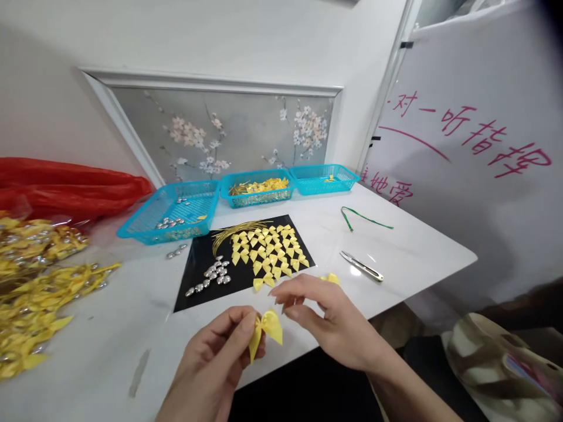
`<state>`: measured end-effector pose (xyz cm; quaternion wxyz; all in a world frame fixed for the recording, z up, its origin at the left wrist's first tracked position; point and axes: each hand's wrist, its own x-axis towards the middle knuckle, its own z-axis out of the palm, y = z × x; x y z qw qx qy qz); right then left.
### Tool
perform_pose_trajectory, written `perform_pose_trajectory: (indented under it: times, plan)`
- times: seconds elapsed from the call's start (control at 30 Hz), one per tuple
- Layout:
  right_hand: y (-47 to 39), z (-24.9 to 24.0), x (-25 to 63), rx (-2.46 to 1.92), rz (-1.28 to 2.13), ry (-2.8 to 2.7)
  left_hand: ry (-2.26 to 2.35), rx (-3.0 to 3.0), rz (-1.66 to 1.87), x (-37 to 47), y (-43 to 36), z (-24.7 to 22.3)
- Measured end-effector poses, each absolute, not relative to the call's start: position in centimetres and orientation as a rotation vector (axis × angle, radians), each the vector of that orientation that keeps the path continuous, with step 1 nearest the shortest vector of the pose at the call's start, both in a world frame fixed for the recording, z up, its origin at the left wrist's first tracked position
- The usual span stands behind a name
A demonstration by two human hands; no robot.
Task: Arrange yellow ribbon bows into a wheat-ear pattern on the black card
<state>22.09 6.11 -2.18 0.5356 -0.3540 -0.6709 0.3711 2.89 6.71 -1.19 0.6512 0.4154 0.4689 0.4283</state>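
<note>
A yellow ribbon bow point(273, 327) is pinched between the thumb and fingers of my left hand point(224, 346), above the table's front edge. Just right of the bow hovers my right hand point(328, 319), its fingers curved and the thumb apart, with nothing visible in them. Beyond both hands, a black mat point(193, 275) bears rows of small yellow bows point(268, 252), a bundle of gold wires point(233, 230) and a group of silver beads point(215, 272). More yellow ribbon point(331, 278) lies partly hidden behind my right hand.
Thread snips point(361, 266) and a green tie point(367, 218) lie on the right of the white table point(422, 252). Three blue baskets point(169, 199) line the back. Finished-looking yellow strands with silver beads point(39, 293) pile up at left, near red fabric point(70, 184).
</note>
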Motion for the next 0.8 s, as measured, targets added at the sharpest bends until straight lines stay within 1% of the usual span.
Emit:
perform_pose_trajectory:
  times: [0.13,0.23,0.43,0.5,0.6,0.7,0.8]
  plan:
    - [6.5,-2.0,21.2,-0.675,1.01,-1.589,0.966,0.752,0.9,3.7,6.2,0.0]
    - [6.8,-1.7,20.9,-0.65,1.066,-1.573,0.958,0.734,0.851,3.9,6.1,-0.2]
    - [6.7,-1.1,20.9,-0.924,1.018,-1.742,1.239,1.078,1.075,1.9,6.5,-1.6]
    - [6.7,-0.8,20.7,-1.006,0.971,-1.797,1.289,1.232,1.074,1.6,6.4,-1.4]
    - [6.8,-0.4,20.4,-1.049,0.945,-1.849,1.314,1.398,0.984,1.7,6.1,-0.7]
    - [6.8,-0.5,20.3,-1.001,0.985,-1.808,1.276,1.335,0.946,1.9,6.1,-0.9]
    - [6.5,-1.2,20.3,-0.97,1.065,-1.652,1.236,1.138,1.029,1.8,6.3,-1.5]
